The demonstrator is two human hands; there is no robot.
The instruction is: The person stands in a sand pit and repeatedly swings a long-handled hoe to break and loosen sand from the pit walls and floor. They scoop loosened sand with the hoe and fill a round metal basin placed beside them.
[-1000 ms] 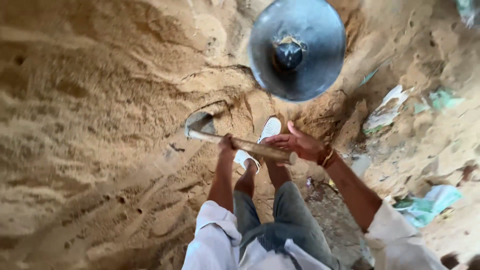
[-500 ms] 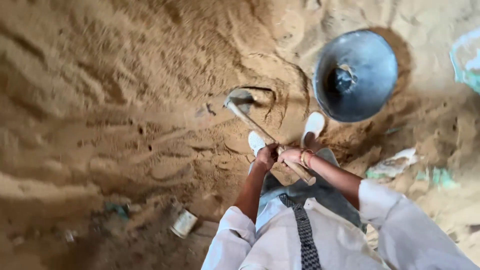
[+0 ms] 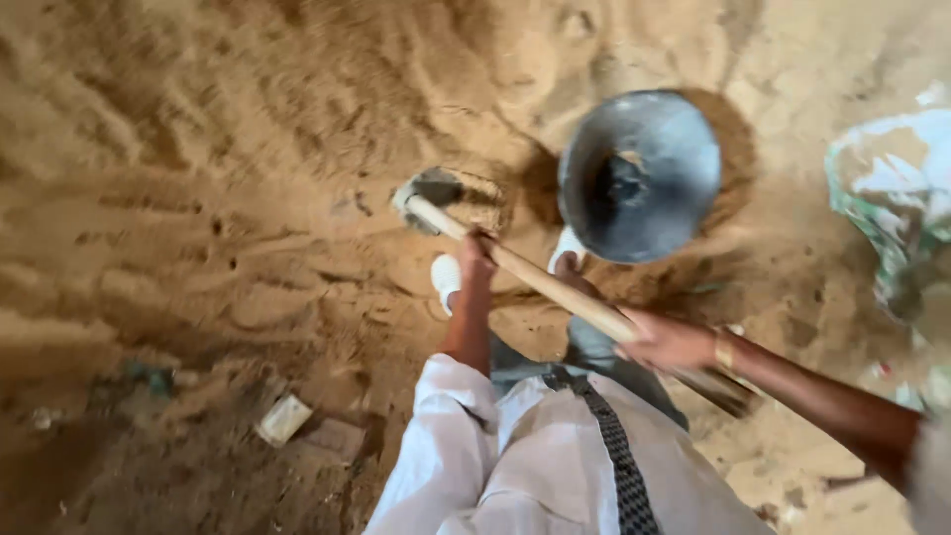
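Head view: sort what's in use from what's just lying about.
In use:
- hoe, blade in the sand
- left hand on the handle near the blade
- right hand further back on the handle
- metal pan on the sand by the feet

Lying about:
- plastic sack at right
- pale scrap

I see both hands on the hoe (image 3: 555, 287): left hand (image 3: 475, 248) near the blade, right hand (image 3: 666, 342) further back. Blade sits in sand (image 3: 198, 198) beside metal pan (image 3: 639, 173).
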